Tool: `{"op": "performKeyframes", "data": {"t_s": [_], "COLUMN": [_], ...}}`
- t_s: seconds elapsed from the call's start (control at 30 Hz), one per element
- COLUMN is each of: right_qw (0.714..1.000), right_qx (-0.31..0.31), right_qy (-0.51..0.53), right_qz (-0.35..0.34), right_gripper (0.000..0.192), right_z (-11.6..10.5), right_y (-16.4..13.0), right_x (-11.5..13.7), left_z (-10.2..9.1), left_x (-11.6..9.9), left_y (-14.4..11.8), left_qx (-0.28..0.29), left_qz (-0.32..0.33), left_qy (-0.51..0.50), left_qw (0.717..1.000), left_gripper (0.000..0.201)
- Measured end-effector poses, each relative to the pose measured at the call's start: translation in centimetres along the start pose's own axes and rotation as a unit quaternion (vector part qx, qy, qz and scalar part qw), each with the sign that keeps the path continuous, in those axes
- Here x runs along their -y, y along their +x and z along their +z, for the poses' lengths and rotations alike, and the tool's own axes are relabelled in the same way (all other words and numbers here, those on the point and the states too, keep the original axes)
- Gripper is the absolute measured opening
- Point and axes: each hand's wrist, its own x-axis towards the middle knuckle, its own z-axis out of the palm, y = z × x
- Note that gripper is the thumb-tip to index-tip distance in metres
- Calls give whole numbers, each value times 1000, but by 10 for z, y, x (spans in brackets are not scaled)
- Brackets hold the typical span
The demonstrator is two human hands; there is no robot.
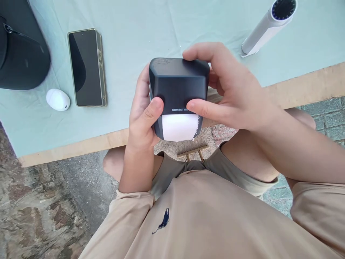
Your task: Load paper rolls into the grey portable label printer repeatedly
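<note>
Head view: both your hands on the label printer, above the table edge

Hidden or cut off: your left hand (142, 115) wraps the left side of the dark navy, rounded-cube plastic label printer (179, 91), so only the thumb shows on its front; the fingers behind it are out of sight. Your right hand (231, 93) covers the printer's right side, index finger curled over the top edge, thumb pressed on the front by the brand lettering. A white strip of label paper (180, 126) sticks out of the slot, its right edge ragged; the roll inside can't be seen. The printer is held in the air over your lap, just off the pale green cloth-covered table (161, 28). A black bag (21, 57) is cropped at the top left, and a white cylindrical device (266, 25) at the top. A black smartphone in a clear case (86, 68) lies flat, with a small white oval plastic case (58, 99) just left of it.
</note>
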Motion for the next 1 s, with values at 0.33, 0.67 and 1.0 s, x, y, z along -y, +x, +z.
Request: {"op": "performKeyframes", "data": {"t_s": [0.33, 0.67, 1.0], "right_qw": [993, 989, 983], "right_qx": [-46, -15, -99], "right_qy": [-43, -80, -103], "right_qz": [-101, -126, -113], "right_gripper": [42, 53, 57], "right_z": [-2, -4, -8], "right_y": [-4, -3, -1], "right_x": [-2, -4, 5], "left_z": [3, -12, -14], "left_x": [-1, 17, 18], "left_y": [3, 7, 11], "left_qx": [-59, -36, -15], "left_qz": [2, 35, 53], "left_qy": [16, 21, -19], "left_qw": [998, 999, 998], "left_gripper": [26, 42, 49]}}
